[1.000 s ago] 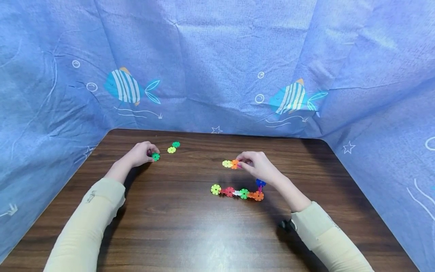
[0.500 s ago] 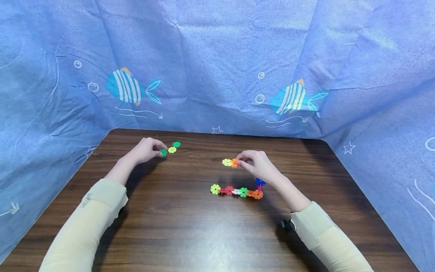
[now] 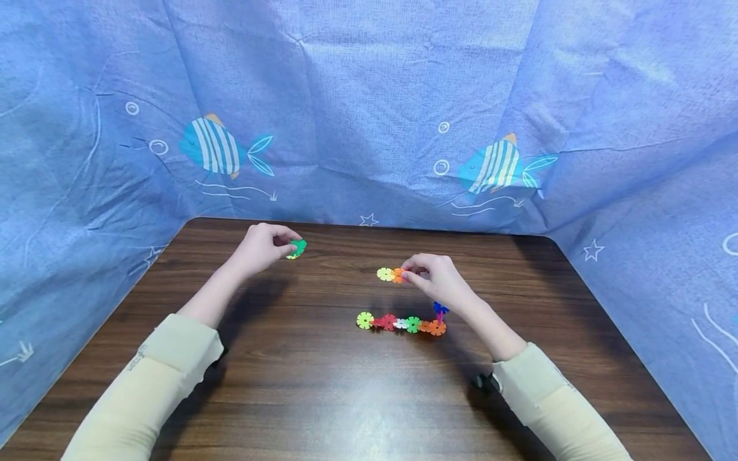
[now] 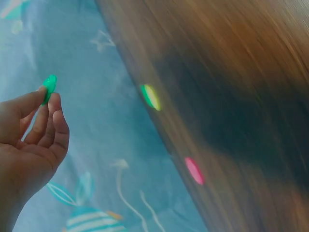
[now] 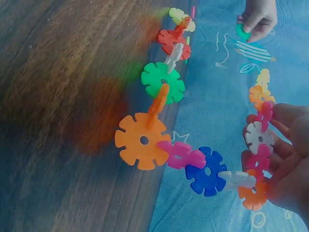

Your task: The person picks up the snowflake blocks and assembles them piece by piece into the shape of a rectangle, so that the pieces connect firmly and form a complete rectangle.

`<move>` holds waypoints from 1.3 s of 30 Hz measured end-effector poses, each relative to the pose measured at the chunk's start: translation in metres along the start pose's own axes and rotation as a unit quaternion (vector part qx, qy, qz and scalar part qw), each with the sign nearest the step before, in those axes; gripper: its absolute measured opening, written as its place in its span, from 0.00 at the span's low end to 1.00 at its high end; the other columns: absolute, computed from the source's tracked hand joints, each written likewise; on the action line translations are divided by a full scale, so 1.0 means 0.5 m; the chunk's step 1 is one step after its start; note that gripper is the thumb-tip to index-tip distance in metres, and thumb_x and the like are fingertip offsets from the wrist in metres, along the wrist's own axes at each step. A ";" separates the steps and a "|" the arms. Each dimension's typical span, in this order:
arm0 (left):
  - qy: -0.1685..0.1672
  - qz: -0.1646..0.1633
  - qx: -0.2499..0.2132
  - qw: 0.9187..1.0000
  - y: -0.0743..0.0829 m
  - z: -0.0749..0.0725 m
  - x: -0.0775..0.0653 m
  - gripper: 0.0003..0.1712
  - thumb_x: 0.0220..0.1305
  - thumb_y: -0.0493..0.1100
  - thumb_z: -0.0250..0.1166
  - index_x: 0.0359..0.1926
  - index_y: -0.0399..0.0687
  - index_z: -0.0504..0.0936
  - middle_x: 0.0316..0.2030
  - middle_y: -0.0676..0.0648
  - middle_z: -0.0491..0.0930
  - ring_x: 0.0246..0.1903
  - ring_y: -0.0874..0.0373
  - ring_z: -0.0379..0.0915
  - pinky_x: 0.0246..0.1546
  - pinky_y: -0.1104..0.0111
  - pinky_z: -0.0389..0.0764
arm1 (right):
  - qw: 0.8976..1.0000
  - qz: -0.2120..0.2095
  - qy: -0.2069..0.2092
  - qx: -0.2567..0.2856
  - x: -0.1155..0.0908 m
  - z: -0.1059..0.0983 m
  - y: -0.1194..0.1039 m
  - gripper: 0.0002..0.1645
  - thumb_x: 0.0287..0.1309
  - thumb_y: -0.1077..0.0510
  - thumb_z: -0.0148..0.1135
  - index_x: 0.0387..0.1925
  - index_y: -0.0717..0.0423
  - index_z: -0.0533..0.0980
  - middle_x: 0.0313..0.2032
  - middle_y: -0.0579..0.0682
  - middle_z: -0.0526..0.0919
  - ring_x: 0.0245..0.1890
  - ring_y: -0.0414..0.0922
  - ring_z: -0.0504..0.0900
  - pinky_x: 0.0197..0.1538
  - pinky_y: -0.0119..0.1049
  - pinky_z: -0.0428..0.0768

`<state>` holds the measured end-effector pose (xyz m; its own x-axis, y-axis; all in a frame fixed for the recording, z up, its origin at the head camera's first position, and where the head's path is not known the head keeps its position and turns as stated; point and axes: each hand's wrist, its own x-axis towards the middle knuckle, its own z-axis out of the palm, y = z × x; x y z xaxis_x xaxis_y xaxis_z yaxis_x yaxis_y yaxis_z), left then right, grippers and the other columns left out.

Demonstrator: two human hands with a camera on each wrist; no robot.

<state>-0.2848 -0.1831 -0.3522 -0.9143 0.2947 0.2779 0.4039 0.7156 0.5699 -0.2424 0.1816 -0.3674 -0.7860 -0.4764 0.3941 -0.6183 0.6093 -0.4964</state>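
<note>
My left hand pinches a green snowflake disc between thumb and fingertips, held up off the table. From the head view, that disc overlaps a yellow disc lying behind it. A long chain of slotted snowflake discs in orange, pink, blue, white, green, red and yellow is held up by my right hand. Its fingers grip the pink, white and orange stretch near one end, partly covering it in the head view. A yellow disc forms that end, pointing left; the other end is also yellow.
On the dark wooden table, a green-and-yellow pair of discs and a pink disc lie near the edge. A blue fish-print cloth hangs around the table's back and sides.
My left hand has moved right and away from me, lifting the green disc until it overlaps the loose discs in the head view. The right hand and its chain have barely moved.
</note>
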 end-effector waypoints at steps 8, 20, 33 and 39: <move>0.053 -0.010 -0.058 0.997 0.080 0.021 -0.014 0.07 0.54 0.41 0.70 0.36 0.47 0.87 0.27 0.48 0.85 0.25 0.61 0.78 0.27 0.71 0.75 | 1.000 0.000 0.005 -0.004 0.000 0.000 -0.005 0.02 0.56 0.60 0.65 0.30 0.54 0.81 0.26 0.43 0.84 0.27 0.35 0.81 0.35 0.34 0.81; 0.061 0.004 -0.125 0.990 0.135 0.087 -0.028 0.06 0.54 0.41 0.71 0.34 0.46 0.86 0.27 0.50 0.85 0.25 0.61 0.79 0.28 0.72 0.77 | 1.000 -0.002 0.007 0.005 -0.002 -0.004 -0.013 0.02 0.57 0.59 0.65 0.31 0.55 0.81 0.26 0.44 0.85 0.28 0.35 0.81 0.35 0.32 0.81; 0.082 0.006 -0.182 0.980 0.160 0.150 -0.029 0.05 0.53 0.41 0.71 0.32 0.46 0.85 0.27 0.49 0.85 0.25 0.60 0.79 0.27 0.72 0.77 | 1.000 -0.006 0.014 0.000 -0.001 -0.003 -0.016 0.03 0.57 0.59 0.65 0.31 0.54 0.81 0.27 0.43 0.84 0.28 0.36 0.81 0.35 0.33 0.80; 0.089 0.010 -0.188 0.978 0.172 0.172 -0.031 0.05 0.52 0.40 0.72 0.31 0.45 0.85 0.27 0.49 0.85 0.25 0.62 0.79 0.28 0.73 0.78 | 1.000 -0.008 0.017 -0.001 0.000 -0.003 -0.018 0.02 0.57 0.59 0.65 0.31 0.54 0.81 0.26 0.43 0.84 0.28 0.36 0.81 0.35 0.33 0.80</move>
<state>-0.2385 -0.0720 -0.3740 -0.9000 0.1663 0.4030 0.4345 0.4178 0.7979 -0.2368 0.1771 -0.3620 -0.7752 -0.4646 0.4280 -0.6309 0.6033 -0.4878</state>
